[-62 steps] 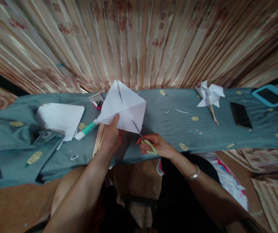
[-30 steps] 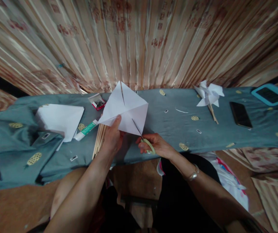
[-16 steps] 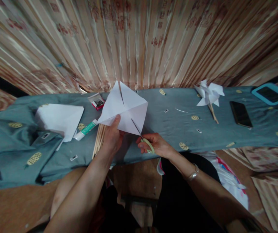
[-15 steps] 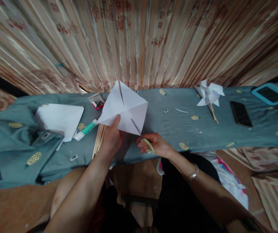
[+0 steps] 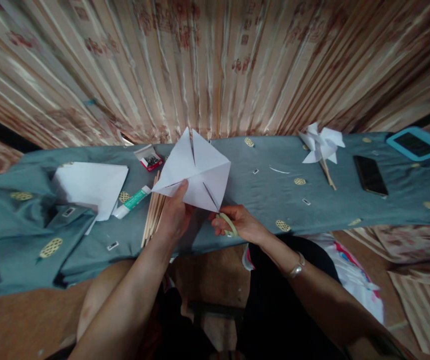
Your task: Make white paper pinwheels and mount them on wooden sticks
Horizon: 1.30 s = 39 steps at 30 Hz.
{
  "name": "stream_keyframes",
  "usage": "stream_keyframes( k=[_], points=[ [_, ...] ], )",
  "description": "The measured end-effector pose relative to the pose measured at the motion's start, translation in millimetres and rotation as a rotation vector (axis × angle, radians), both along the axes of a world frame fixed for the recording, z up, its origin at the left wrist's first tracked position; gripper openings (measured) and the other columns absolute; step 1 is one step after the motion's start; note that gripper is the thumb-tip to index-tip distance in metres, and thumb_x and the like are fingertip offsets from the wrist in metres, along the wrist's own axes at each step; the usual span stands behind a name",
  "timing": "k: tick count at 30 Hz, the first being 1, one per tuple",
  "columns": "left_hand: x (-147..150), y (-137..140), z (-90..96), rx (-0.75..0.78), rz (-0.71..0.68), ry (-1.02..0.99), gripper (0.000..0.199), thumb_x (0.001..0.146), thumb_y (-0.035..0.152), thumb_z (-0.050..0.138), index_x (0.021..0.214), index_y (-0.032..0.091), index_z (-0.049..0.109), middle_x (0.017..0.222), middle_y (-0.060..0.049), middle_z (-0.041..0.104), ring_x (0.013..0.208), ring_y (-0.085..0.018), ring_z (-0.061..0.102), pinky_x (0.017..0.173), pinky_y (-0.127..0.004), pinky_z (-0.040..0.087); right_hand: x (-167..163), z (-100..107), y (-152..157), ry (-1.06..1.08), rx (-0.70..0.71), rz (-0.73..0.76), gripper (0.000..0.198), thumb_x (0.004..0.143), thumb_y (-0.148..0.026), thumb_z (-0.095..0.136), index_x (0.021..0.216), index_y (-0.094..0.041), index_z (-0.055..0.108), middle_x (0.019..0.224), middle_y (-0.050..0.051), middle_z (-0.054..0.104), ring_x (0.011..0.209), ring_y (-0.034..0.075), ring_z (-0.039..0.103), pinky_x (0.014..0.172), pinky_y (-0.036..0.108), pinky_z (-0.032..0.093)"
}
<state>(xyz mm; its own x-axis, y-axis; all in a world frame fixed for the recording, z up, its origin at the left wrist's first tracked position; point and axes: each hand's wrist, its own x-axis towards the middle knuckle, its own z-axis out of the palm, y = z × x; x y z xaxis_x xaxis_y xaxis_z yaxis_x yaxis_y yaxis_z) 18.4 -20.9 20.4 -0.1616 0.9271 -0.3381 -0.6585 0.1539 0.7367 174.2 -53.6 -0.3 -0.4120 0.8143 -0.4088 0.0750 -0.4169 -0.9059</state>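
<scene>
One slit sheet (image 5: 196,174), one pair of scissors (image 5: 230,223)

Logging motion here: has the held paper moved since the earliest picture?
Yes: the held paper has shifted slightly right, away from the red box.

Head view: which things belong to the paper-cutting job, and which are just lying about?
In use or likely part of it: slit sheet (left hand), scissors (right hand), paper stack, sticks, green-and-white tube, small open box, paper pinwheel.

Apparently just lying about: phone, blue-framed tablet.
</scene>
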Motion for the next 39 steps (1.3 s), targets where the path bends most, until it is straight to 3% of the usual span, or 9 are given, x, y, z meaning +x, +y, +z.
stream_keyframes(
  k=[10, 17, 25, 33, 39],
  points=[
    [0.7, -0.7, 2.0, 0.003, -0.016, -0.012, 0.020, 0.087, 0.016, 0.061, 0.107, 0.020, 0.064, 0.089, -0.001, 0.070, 0.088, -0.015, 0.066, 0.082, -0.025, 0.055, -3.7, 2.5, -0.2, 0.004, 0.031, -0.037, 0.049, 0.056, -0.060, 0.083, 0.068, -0.015, 0.066, 0.054, -0.002, 0.063, 0.048, 0.007, 0.051, 0.047, 0.020, 0.037],
    [-2.5, 1.0, -3.3, -0.014, -0.047, 0.011, 0.026, 0.084, 0.025, 0.068, 0.109, 0.021, 0.063, 0.095, -0.002, 0.071, 0.078, -0.015, 0.067, 0.073, -0.025, 0.055, -5.7, 4.6, 0.6, 0.018, 0.023, -0.045, 0.050, 0.053, -0.061, 0.084, 0.067, -0.015, 0.068, 0.051, -0.003, 0.062, 0.047, 0.007, 0.050, 0.046, 0.020, 0.036],
    [-2.8, 0.3, -0.7, 0.002, -0.015, -0.026, 0.018, 0.086, 0.018, 0.064, 0.103, 0.020, 0.064, 0.095, -0.001, 0.072, 0.076, -0.012, 0.067, 0.069, -0.020, 0.054, -9.0, 5.9, 0.7, 0.023, -0.022, -0.086, 0.051, 0.046, -0.059, 0.088, 0.061, -0.015, 0.066, 0.047, -0.003, 0.060, 0.043, 0.007, 0.048, 0.044, 0.021, 0.034],
    [-3.4, -0.4, -0.6, 0.007, -0.027, -0.001, 0.029, 0.081, 0.021, 0.071, 0.109, 0.022, 0.064, 0.092, 0.001, 0.072, 0.077, -0.014, 0.068, 0.070, -0.022, 0.055, -6.9, 4.3, 0.5, -0.001, 0.006, -0.064, 0.050, 0.052, -0.060, 0.084, 0.065, -0.016, 0.066, 0.051, -0.003, 0.062, 0.047, 0.008, 0.051, 0.047, 0.021, 0.036],
    [-2.2, -0.2, 1.7, -0.030, -0.010, -0.036, 0.020, 0.084, 0.016, 0.065, 0.104, 0.019, 0.065, 0.086, 0.000, 0.071, 0.075, -0.014, 0.067, 0.071, -0.022, 0.055, -6.2, 1.4, 0.9, -0.004, 0.025, -0.057, 0.049, 0.054, -0.059, 0.084, 0.067, -0.016, 0.066, 0.054, -0.002, 0.063, 0.050, 0.008, 0.053, 0.048, 0.021, 0.037]
  ],
)
